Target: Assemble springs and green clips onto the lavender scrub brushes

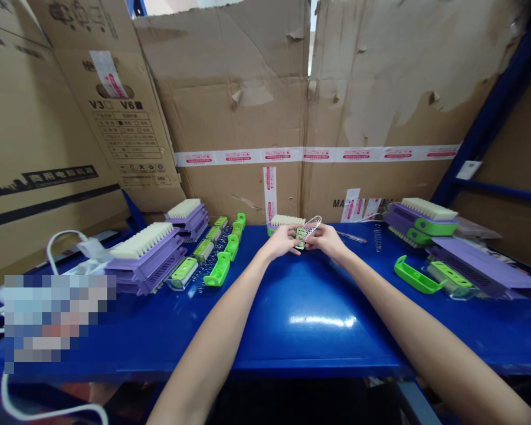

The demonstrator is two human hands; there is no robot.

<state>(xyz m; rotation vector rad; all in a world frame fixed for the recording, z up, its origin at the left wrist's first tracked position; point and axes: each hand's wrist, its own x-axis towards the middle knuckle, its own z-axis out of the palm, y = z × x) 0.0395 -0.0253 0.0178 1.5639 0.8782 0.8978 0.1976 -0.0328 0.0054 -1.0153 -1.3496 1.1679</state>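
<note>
Above the middle of the blue table, my left hand is closed around a small green plastic part with openings in its face. Close against it, my right hand pinches a silvery coil spring, which slants up to the right. Its lower end meets the green part; whether it is hooked in there I cannot make out. Directly behind my left hand lies a brush block with cream bristles, partly hidden. A screwdriver with a clear handle rests just right of my right hand.
Purple brush blocks stand at left, beside a row of green-topped clear pieces, springs and green handles. At right are more brushes, a green handle and a loose spring. Cardboard walls the back.
</note>
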